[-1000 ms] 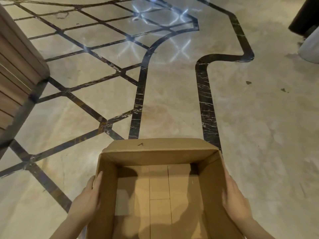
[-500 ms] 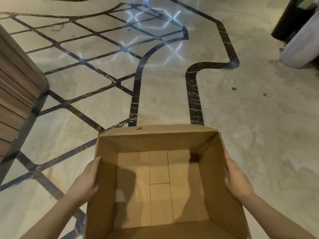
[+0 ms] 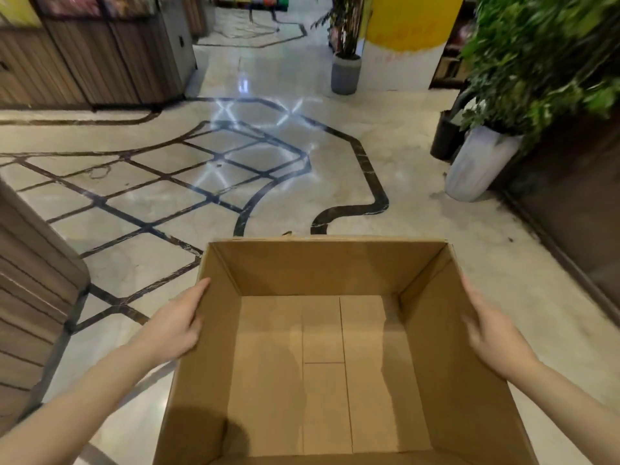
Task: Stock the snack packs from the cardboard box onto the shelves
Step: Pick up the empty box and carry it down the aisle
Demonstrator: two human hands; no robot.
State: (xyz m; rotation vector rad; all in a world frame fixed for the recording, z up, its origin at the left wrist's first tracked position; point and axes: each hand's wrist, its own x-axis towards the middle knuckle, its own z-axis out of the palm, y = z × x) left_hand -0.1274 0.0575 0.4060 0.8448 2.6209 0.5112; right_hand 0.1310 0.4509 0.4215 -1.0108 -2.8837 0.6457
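An open brown cardboard box (image 3: 322, 266) fills the lower middle of the head view, held above the floor. Its inside is bare; no snack packs show in it. My left hand (image 3: 174, 325) presses flat against the box's left outer wall. My right hand (image 3: 493, 333) presses against the right outer wall. Shelves with colourful packs (image 3: 251, 0) stand far off at the top of the view, and more packs (image 3: 100, 5) sit behind glass at the top left.
A wooden slatted counter (image 3: 37, 290) stands close on the left, another wooden unit (image 3: 100, 62) at the back left. Potted plants in a white pot (image 3: 476, 166) and a grey pot (image 3: 345, 73) stand right and centre-back, beside a yellow pillar (image 3: 406, 25). Marble floor (image 3: 419, 182) lies ahead.
The view has tilted up from the floor to the aisle ahead. The box has come nearer and lower in the view, with both hands still on its sides.
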